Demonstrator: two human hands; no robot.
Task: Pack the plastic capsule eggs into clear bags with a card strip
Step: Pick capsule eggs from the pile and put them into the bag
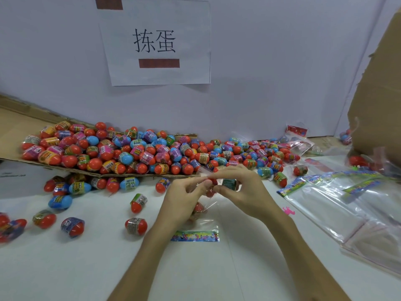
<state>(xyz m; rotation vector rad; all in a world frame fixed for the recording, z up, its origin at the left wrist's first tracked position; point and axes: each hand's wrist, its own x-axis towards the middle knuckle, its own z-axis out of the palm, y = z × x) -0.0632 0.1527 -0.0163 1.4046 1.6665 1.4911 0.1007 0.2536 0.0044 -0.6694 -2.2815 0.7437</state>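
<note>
Together, hands (182,199) (243,190) curled round clear bag (207,223)

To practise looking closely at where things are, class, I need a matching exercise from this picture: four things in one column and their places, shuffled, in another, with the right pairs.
Things
1. paper sign
2. heap of eggs
3. stack of empty bags
4. bag being filled

Places
A. held between the left hand and right hand
B. on the wall
C. on the flattened cardboard
D. on the table, at the right

Pairs: 1-B; 2-C; 3-D; 4-A
</note>
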